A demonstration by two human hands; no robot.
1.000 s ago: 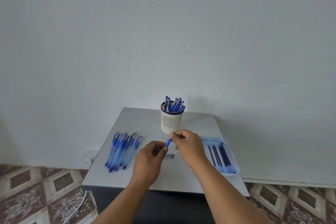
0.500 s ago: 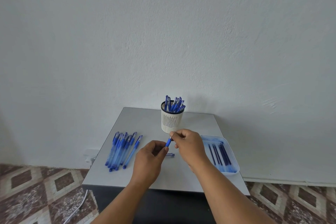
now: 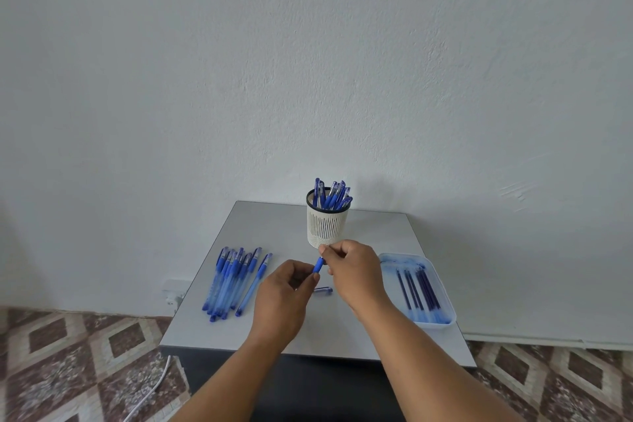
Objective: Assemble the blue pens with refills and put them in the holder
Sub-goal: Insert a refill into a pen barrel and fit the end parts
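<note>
A blue pen (image 3: 318,265) is pinched at frame centre between the left hand (image 3: 281,298) and right hand (image 3: 356,271) — above a grey table (image 3: 376,332). A white wall fills the upper frame; patterned floor tiles (image 3: 68,363) show lower left. The holder (image 3: 327,228) stands just behind.

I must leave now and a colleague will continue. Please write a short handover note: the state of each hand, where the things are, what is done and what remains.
Left hand: holds the lower end of a blue pen part above the table.
Right hand: pinches its upper end.
A small blue pen piece lies on the table under the hands.
Done: several pens stand in the white holder.
Left: the bundle of pens on the left, and the refills in the tray on the right. Finish the held pen and put it in the holder.
</note>
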